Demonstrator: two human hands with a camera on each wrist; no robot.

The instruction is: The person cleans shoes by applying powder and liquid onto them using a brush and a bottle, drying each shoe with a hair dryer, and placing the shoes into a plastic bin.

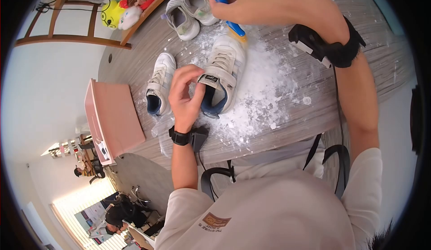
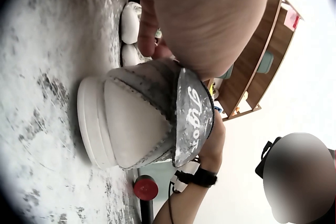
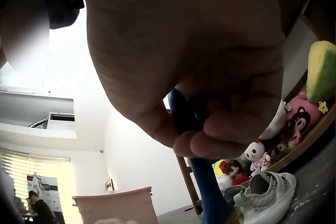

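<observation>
Closest is one light shirt; beyond it, on the counter, the left hand pinches the top of one white shoe, while the right hand curls round one blue brush at its toe. White powder lies around it. One matching shoe stands close beside the left hand, two greyish shoes beyond, and one pink bin beside the counter.

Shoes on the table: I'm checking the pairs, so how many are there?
4. The left hand holds one shoe; a second shoe sits just left of it. A third shoe and a fourth shoe stand side by side beyond them.
</observation>
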